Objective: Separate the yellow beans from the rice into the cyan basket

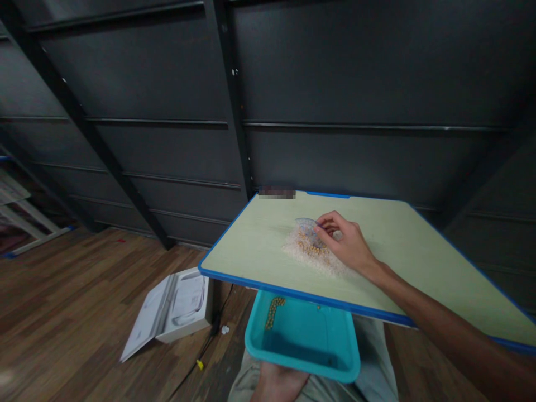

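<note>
My right hand (343, 240) reaches over the pale green tabletop (389, 234). Pinched between its thumb and fingers is a clear plastic protractor (307, 221) with a curved edge. Below the protractor lies a spread of white grains that look like rice (304, 255), with small round yellow-brown peas or beads (316, 251) among them. My left hand (280, 382) is under a turquoise tray (304, 365), holding it up below the table's near edge; its fingers are hidden. Inside the tray, similar round pieces (274, 312) gather along the left side, with a few stray ones elsewhere.
A blue rim (268, 287) borders the table. On the wooden floor (92, 290) to the left sits an opened white box (184, 304) beside a dark cable (205, 340). A dark panelled wall (335, 78) stands behind the table. My legs (377, 352) are beneath the tray.
</note>
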Motion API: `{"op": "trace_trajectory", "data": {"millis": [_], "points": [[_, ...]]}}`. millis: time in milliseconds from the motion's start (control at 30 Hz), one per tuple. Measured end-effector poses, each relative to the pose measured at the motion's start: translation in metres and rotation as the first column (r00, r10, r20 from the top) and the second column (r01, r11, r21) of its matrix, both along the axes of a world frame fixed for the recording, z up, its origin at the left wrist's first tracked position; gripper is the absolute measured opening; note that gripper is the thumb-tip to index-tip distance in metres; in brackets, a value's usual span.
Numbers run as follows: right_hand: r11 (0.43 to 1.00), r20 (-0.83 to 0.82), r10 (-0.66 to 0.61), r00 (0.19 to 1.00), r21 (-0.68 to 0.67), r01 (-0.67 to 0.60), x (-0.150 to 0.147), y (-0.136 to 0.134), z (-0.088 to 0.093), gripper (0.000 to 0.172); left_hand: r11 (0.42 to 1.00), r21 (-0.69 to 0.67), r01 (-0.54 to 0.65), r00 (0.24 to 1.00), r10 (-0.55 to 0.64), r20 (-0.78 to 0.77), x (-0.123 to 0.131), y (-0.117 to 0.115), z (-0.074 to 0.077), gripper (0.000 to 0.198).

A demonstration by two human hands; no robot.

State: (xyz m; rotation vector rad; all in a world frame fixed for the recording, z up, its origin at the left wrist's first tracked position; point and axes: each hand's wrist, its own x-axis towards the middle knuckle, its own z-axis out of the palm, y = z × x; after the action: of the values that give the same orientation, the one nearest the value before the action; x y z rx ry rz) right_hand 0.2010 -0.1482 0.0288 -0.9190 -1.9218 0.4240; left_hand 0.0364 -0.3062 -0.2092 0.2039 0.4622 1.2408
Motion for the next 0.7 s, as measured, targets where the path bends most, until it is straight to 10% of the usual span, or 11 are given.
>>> {"op": "trace_trajectory", "data": {"millis": [333, 700], "points": [[1.000, -0.016, -0.018, 1.000, 0.003, 0.018, 0.001, 0.001, 0.000, 0.014, 0.999, 0.046, 0.029, 0.997, -0.032, 0.067, -0.004, 0.007, -0.019, 0.053], [0.998, -0.017, 0.027, 0.999, -0.060, -0.028, -0.001, -0.002, 0.001, 0.016, 0.988, 0.147, 0.047, 0.981, -0.073, 0.179, 0.005, 0.005, 0.010, 0.050]]}}
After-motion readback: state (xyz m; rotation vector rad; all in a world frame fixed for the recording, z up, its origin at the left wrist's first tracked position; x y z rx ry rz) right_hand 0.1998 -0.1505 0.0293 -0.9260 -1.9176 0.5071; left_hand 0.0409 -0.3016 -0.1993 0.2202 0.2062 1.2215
